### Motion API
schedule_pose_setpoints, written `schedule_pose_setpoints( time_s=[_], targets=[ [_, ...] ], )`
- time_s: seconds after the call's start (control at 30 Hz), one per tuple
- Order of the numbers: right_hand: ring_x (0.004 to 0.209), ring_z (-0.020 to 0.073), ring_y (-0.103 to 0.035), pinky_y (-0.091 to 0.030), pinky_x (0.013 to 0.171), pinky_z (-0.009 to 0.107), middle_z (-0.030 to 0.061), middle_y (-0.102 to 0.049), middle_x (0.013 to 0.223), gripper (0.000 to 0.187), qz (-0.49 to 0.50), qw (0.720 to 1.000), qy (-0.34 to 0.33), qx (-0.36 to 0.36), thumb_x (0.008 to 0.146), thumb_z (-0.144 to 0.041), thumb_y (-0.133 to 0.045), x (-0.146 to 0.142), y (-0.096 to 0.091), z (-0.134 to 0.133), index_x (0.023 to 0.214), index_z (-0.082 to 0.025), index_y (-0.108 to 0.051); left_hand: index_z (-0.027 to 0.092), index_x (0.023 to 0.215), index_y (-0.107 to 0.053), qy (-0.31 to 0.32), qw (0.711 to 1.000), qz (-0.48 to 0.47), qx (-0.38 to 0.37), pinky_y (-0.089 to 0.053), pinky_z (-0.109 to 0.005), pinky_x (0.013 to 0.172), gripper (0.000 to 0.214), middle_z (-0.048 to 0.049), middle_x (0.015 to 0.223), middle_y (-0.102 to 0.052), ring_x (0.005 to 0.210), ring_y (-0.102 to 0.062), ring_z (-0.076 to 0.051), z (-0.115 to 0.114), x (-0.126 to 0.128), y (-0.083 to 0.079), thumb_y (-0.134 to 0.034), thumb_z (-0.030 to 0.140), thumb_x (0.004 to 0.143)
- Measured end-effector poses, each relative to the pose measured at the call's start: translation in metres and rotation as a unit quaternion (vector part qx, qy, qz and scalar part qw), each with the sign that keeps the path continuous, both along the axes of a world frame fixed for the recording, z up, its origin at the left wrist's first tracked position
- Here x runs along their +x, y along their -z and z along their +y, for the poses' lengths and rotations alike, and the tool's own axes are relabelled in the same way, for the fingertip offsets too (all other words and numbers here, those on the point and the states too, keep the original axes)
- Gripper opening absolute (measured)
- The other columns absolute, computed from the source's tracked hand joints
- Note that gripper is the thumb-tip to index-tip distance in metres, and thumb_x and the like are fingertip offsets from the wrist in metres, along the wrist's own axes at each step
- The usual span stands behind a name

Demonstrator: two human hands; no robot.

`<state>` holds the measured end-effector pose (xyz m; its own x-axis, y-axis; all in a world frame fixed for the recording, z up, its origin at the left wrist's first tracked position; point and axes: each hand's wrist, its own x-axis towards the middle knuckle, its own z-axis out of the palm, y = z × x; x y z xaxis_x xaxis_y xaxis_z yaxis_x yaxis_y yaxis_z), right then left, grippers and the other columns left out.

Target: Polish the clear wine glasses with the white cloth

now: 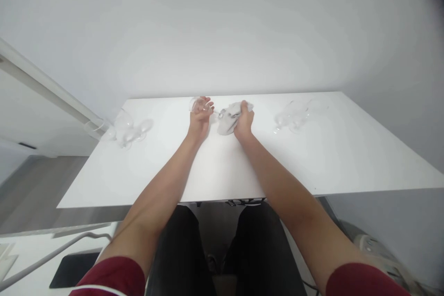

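My left hand (200, 114) grips a clear stemmed glass (196, 103) by its foot end, the glass lying sideways above the white table (222, 157). My right hand (244, 119) is closed on a grey cloth (229, 118) that is bunched around the other end of the glass. Both hands are over the far middle of the table, close together.
A cluster of clear glasses (126, 132) stands at the table's left edge and another group of clear glasses (294, 114) at the right. A white wall rises behind. My dark-trousered legs are under the near edge, a dark mat (74, 268) lower left.
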<state>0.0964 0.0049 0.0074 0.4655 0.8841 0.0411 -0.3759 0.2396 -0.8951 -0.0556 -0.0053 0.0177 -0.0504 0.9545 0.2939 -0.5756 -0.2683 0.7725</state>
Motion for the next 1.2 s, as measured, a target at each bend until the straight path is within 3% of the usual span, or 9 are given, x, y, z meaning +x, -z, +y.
schedule_pose_setpoints(
  time_s=[0.07,0.17,0.27,0.37,0.47,0.57,0.93,1.1,1.2],
  targets=[
    [0.079,0.017,-0.068,-0.058,0.076,0.029,-0.0032,-0.065,0.083,0.018,-0.014,1.0,0.004,0.02,0.089,-0.043,-0.061,0.005,0.001,0.002,0.093,-0.027,-0.056,0.031,0.122,-0.057,-0.057,0.998,-0.001,-0.013,-0.05,-0.04,0.108,0.069,-0.0085,0.143,-0.068,0.133,-0.065,-0.026,-0.001,0.001,-0.001,-0.097,0.047,0.068],
    [0.088,0.017,-0.067,-0.056,0.089,0.03,-0.0023,-0.067,0.091,0.012,-0.197,0.972,-0.055,0.112,0.082,-0.026,-0.058,0.005,-0.001,-0.009,0.093,-0.026,-0.062,0.033,0.127,-0.051,-0.097,0.995,0.022,-0.016,-0.051,-0.038,0.104,0.077,-0.011,0.149,-0.067,0.127,-0.068,-0.024,-0.006,0.004,-0.003,-0.095,0.061,0.071],
    [0.108,0.0212,-0.068,-0.051,0.105,0.034,0.0023,-0.073,0.109,0.027,-0.41,0.88,-0.16,0.18,0.078,-0.016,-0.054,-0.003,-0.006,-0.028,0.095,-0.025,-0.072,0.033,0.125,-0.054,-0.076,0.996,0.045,-0.005,-0.054,-0.035,0.1,0.077,-0.0107,0.144,-0.07,0.118,-0.073,-0.023,-0.01,0.006,-0.003,-0.1,0.054,0.066],
    [0.113,0.0254,-0.069,-0.051,0.103,0.036,0.0019,-0.076,0.123,0.038,-0.566,0.785,-0.218,0.126,0.08,-0.013,-0.055,-0.011,-0.011,-0.042,0.107,-0.027,-0.078,0.034,0.124,-0.057,-0.057,0.997,0.059,0.0,-0.057,-0.034,0.095,0.077,-0.0092,0.141,-0.072,0.115,-0.074,-0.022,-0.011,0.007,-0.001,-0.103,0.046,0.064],
    [0.105,0.0299,-0.072,-0.053,0.092,0.038,0.0045,-0.079,0.122,0.04,-0.667,0.712,-0.216,0.033,0.083,-0.015,-0.06,-0.016,-0.014,-0.048,0.115,-0.028,-0.08,0.033,0.124,-0.058,-0.044,0.996,0.081,0.005,-0.057,-0.034,0.094,0.081,-0.0094,0.137,-0.073,0.117,-0.073,-0.024,-0.011,0.007,0.001,-0.105,0.039,0.058],
    [0.102,0.0338,-0.073,-0.053,0.085,0.04,0.0088,-0.078,0.124,0.041,-0.719,0.668,-0.194,0.006,0.086,-0.018,-0.062,-0.02,-0.015,-0.051,0.122,-0.026,-0.079,0.032,0.122,-0.058,-0.039,0.995,0.088,0.008,-0.057,-0.034,0.093,0.085,-0.0097,0.137,-0.071,0.119,-0.072,-0.026,-0.01,0.007,0.002,-0.107,0.035,0.053],
    [0.111,0.0301,-0.072,-0.055,0.092,0.038,0.0076,-0.074,0.134,0.042,-0.767,0.614,-0.166,-0.083,0.099,-0.023,-0.054,-0.032,-0.027,-0.084,0.137,-0.03,-0.07,0.03,0.128,-0.058,0.025,0.995,0.094,0.018,-0.055,-0.036,0.098,0.087,-0.0148,0.144,-0.066,0.119,-0.069,-0.025,-0.009,0.009,0.005,-0.105,0.037,0.056],
    [0.121,0.0274,-0.07,-0.058,0.098,0.04,-0.0038,-0.06,0.16,0.051,-0.778,0.6,-0.152,-0.11,0.099,-0.027,-0.052,-0.016,-0.02,-0.111,0.147,-0.039,-0.063,0.037,0.143,-0.053,0.037,0.993,0.087,0.067,-0.055,-0.036,0.1,0.096,-0.0144,0.168,-0.043,0.139,-0.059,-0.029,-0.004,0.009,0.008,-0.097,0.065,0.063],
    [0.131,0.0257,-0.067,-0.057,0.107,0.041,-0.0091,-0.05,0.167,0.055,-0.772,0.606,-0.141,-0.126,0.099,-0.029,-0.054,0.015,-0.011,-0.136,0.152,-0.041,-0.06,0.037,0.142,-0.053,-0.002,0.991,0.125,0.049,-0.056,-0.033,0.093,0.079,-0.0127,0.16,-0.05,0.127,-0.065,-0.025,-0.001,0.007,0.011,-0.08,0.076,0.079]
  ],
)
